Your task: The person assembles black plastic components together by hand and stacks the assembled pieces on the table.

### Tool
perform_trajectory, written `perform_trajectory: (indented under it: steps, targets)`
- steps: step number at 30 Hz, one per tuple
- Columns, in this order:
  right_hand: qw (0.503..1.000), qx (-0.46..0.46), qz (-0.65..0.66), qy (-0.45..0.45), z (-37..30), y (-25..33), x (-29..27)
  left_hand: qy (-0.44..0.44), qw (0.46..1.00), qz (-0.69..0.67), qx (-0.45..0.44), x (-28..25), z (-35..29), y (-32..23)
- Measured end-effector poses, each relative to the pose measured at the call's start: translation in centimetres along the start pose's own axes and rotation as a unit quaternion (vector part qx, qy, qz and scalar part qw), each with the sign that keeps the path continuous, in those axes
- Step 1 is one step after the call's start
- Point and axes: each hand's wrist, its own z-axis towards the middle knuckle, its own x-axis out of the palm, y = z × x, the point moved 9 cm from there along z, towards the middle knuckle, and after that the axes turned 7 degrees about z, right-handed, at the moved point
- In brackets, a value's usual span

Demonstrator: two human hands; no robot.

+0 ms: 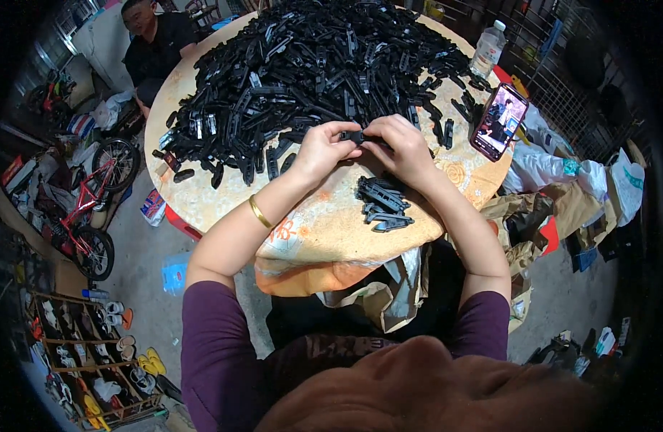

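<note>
Between my two hands, over the near side of the round table [317,241], is a small black plastic part [352,136]. My left hand [323,153] pinches its left end, and my right hand [402,147] grips the right end with bent fingers. Just beyond them spreads a large heap of long, narrow black plastic pieces [303,79]. Below my right hand, close to the table's near edge, lies a small separate pile of similar black pieces [383,204]. What kind of parts they are is too small to make out.
A phone [500,122] with a lit screen leans at the table's right, near a clear plastic bottle [488,49]. Another person [155,43] sits at the far left. Bags [555,169] stand right of the table; a red bicycle [87,198] and shoe rack [79,345] are left.
</note>
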Motion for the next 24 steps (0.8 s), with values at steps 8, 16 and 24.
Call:
perform_trajectory:
  steps: [8,16,24]
  targets:
    - [1.0,-0.007,0.025,-0.015,0.0,0.7,-0.4,0.04,0.998,-0.05,0.009,0.9,-0.3,-0.8]
    - [0.923,0.273,0.261,0.07,-2.0,-4.9,1.8,0.038,0.983,0.145,0.103,0.5,-0.5,-3.8]
    - [0.898,0.314,0.307,0.041,-2.1,-5.2,1.3,0.007,0.958,0.216,0.189,0.7,-1.4,-5.1]
